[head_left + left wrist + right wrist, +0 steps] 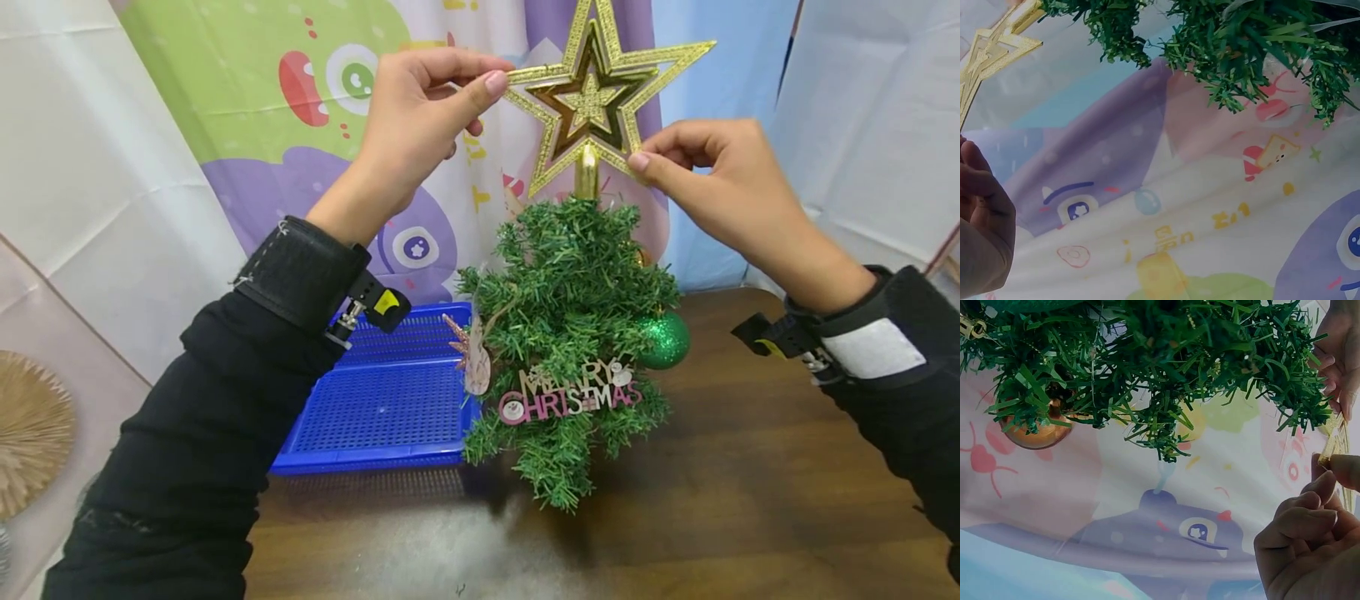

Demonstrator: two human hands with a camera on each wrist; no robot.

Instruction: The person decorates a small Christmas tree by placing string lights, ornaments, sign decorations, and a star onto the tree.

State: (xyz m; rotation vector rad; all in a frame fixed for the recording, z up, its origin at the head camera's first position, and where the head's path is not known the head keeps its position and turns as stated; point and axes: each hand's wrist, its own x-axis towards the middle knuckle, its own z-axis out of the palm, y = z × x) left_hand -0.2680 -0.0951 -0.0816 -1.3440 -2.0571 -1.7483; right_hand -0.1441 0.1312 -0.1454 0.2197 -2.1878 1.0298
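A gold star tree topper [592, 100] stands upright at the tip of a small green Christmas tree [577, 292], its gold tube base meeting the top branches. My left hand [420, 117] pinches the star's left point between thumb and fingers. With thumb and forefinger, my right hand [720, 175] pinches the lower right point. In the right wrist view the right hand [1310, 544] holds a gold tip, other fingers curled. The left wrist view catches only part of the left hand [985, 231] below the star [997, 50].
On the tree hang a "Merry Christmas" sign [570, 396], a green glitter ball [663, 340], a copper ball [1038, 431] and a pale wooden ornament [477, 362]. A blue plastic basket [375, 408] sits behind left on the wooden table [750, 467]. A printed curtain [247, 100] hangs behind.
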